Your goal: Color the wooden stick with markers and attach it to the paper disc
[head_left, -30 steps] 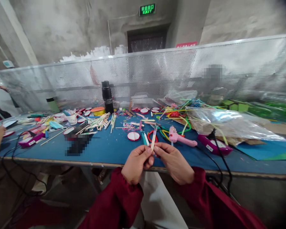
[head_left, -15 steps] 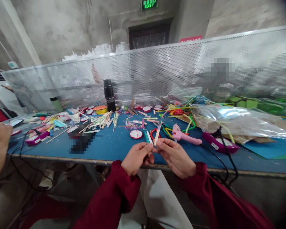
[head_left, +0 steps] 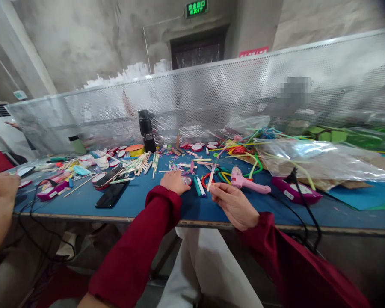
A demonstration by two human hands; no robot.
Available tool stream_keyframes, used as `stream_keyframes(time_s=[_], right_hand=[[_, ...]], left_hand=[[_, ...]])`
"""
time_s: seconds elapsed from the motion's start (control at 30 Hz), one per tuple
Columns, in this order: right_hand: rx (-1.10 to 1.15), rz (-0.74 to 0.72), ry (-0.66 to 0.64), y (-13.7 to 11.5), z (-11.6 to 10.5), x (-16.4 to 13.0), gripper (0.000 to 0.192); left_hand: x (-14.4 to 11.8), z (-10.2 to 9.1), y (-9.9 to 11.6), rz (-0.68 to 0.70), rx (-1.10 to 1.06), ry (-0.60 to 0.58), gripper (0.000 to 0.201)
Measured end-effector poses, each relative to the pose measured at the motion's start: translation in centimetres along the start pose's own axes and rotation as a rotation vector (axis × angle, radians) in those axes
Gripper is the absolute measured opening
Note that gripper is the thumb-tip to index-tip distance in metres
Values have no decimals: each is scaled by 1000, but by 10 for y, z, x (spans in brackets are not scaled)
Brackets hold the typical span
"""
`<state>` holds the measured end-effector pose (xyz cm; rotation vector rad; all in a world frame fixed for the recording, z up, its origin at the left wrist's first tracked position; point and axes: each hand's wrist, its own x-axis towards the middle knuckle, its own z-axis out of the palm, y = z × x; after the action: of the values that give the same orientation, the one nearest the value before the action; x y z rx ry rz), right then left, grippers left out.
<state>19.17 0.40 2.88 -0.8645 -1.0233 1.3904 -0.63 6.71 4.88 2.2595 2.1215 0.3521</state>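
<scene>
My right hand [head_left: 232, 203] pinches the lower end of a flat wooden craft stick [head_left: 211, 174], partly coloured purple, and holds it upright above the table's front part. My left hand [head_left: 174, 182] rests palm down over the table, at a round white disc with a red rim [head_left: 186, 181]. Its fingertips point away from me and are hidden, so their grip does not show. Between the hands lie a teal marker [head_left: 196, 186] and a white marker [head_left: 201, 187]. Behind the stick is a red ring-shaped thing [head_left: 205, 179]. A pink glue gun [head_left: 250, 185] lies right of my right hand.
A black phone [head_left: 111, 196], a heap of paper sticks [head_left: 137, 164] and a black bottle [head_left: 146, 130] are to the left. Corded purple boxes [head_left: 295, 192] and plastic sheeting [head_left: 327, 160] lie right. Another person's hand [head_left: 3, 185] is at far left. A perforated screen stands behind.
My left hand has left the craft stick and moved left and forward to the round disc. My right hand keeps the stick in nearly the same place.
</scene>
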Motion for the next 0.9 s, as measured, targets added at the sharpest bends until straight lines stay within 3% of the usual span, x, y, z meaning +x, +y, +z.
stream_keyframes(time_s=[0.17,0.3,0.4,0.47,0.5,0.57,0.7,0.83,0.9], right_hand=[[-23,18,-15,1,-1,1,48],[-23,25,-19,1,0,1,48],[-20,43,-34,-2,-1,1,49],[-30,35,-51,-5,-3,1,49],[-34,32,-56,-6,-4,1,48],[-35,38,-60,-8,-6,1,48],[-27,83,-107,-6,-7,-1,46],[-43,108,-163,-2,-5,-3,46],[-51,120,-170,0,-3,-3,46]], left_hand=[[7,2,-3,6,-31,-26,77],[7,1,-4,39,-107,30,69],[-9,-2,-6,85,-343,211,70],[-28,-5,-7,197,-589,362,73],[-40,-7,-7,255,-731,384,76],[-64,-9,-3,299,-1014,300,78],[-101,-6,16,176,-1424,144,55],[-115,4,35,-9,-1784,129,42],[-116,9,40,-70,-1854,185,43]])
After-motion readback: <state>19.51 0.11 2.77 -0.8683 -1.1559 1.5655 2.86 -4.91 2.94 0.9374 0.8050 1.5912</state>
